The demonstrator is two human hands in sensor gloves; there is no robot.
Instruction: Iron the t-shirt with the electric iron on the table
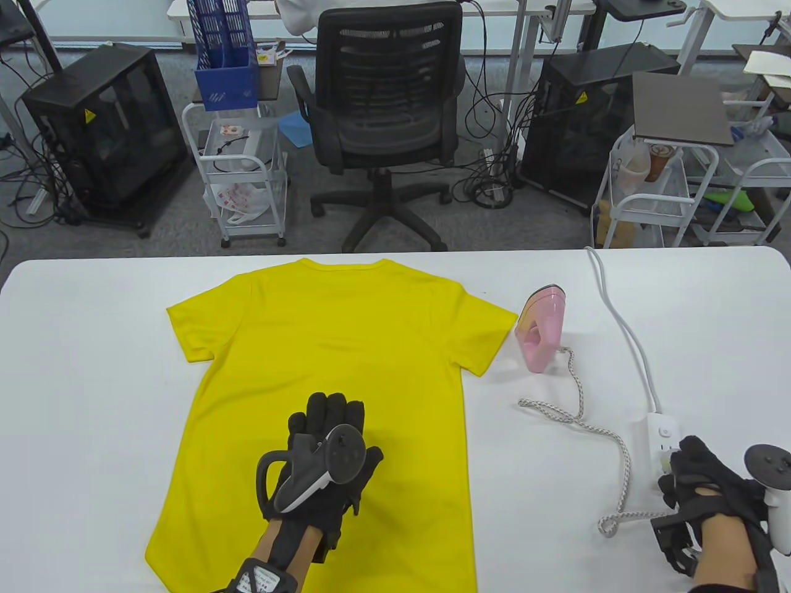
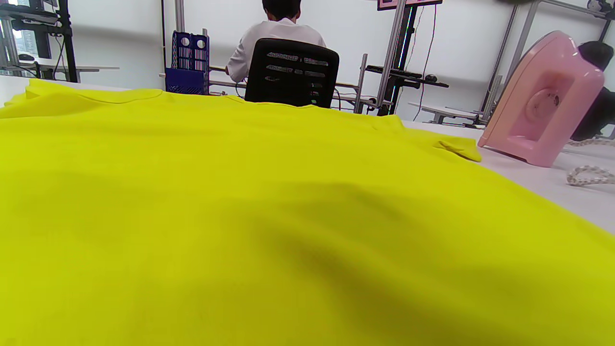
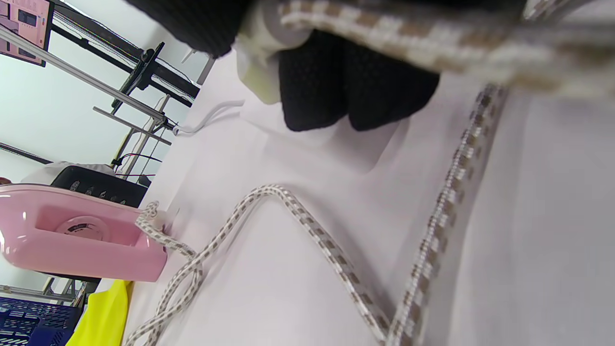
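A yellow t-shirt [image 1: 321, 346] lies flat on the white table [image 1: 93, 370], collar at the far side. My left hand [image 1: 330, 426] rests flat on its lower middle, fingers spread. In the left wrist view the shirt [image 2: 240, 216] fills the frame and no fingers show. The pink iron [image 1: 541, 327] stands upright on its heel just right of the shirt's sleeve. Its braided cord [image 1: 581, 420] snakes to my right hand [image 1: 686, 466], which pinches the cream plug [image 3: 259, 62] at the white power strip [image 1: 660, 429]. The iron [image 3: 81, 235] and cord [image 3: 312, 226] show in the right wrist view.
The power strip's white cable [image 1: 624, 327] runs off the far table edge. Behind the table stand a black office chair [image 1: 377, 123], white carts [image 1: 247, 179] and black cabinets [image 1: 105, 130]. A person sits at a far desk [image 2: 276, 41].
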